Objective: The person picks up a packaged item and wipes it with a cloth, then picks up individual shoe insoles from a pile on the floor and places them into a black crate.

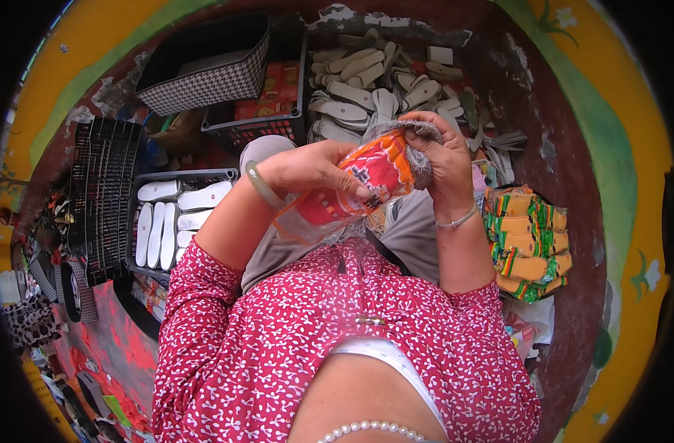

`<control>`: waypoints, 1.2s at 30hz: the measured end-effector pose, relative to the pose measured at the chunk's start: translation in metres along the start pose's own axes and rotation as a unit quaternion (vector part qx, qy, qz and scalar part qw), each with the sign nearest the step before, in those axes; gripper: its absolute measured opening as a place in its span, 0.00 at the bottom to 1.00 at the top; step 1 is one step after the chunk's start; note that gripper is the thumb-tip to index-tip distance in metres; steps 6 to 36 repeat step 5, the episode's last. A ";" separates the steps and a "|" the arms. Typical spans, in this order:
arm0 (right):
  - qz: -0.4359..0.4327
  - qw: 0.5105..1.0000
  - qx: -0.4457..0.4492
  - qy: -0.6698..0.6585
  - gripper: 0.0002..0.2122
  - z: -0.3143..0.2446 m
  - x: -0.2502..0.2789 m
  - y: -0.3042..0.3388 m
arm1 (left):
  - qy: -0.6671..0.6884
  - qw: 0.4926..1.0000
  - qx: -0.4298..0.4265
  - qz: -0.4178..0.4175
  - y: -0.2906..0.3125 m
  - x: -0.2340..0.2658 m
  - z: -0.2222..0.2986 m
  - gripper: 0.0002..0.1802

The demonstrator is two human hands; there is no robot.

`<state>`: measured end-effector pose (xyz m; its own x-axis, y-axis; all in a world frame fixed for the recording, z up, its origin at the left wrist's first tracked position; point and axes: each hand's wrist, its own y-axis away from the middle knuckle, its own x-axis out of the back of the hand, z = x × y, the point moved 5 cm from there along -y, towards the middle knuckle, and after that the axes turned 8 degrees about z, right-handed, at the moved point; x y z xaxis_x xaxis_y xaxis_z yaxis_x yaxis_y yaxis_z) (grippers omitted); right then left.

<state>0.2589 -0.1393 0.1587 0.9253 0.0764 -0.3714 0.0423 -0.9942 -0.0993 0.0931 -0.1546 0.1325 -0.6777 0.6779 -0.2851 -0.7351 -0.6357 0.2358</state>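
My left hand (pixel 316 171) is closed on a clear plastic packet (pixel 374 173) with a red and orange print, its thumb lying across the front. The packet is tilted, with its scalloped orange end up toward the right. At that end my right hand (pixel 449 159) grips a grey fuzzy piece (pixel 423 171), its fingers curled over the top. Part of the grey piece also shows behind the packet's upper edge. Whether any of it sits inside the packet, I cannot tell. Both hands are held above my lap.
Beyond my hands lies a heap of white insoles (pixel 352 96). To the left, a dark basket (pixel 222 176) holds more insoles, near an upright black crate (pixel 104 192). A houndstooth box (pixel 211 86) stands behind. Bundled yellow and green packets (pixel 529 244) are stacked at right.
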 end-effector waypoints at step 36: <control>0.092 0.985 -0.029 -0.142 0.14 -0.003 0.053 -0.023 | 0.172 0.983 -0.006 0.060 -0.009 0.005 -0.014 0.20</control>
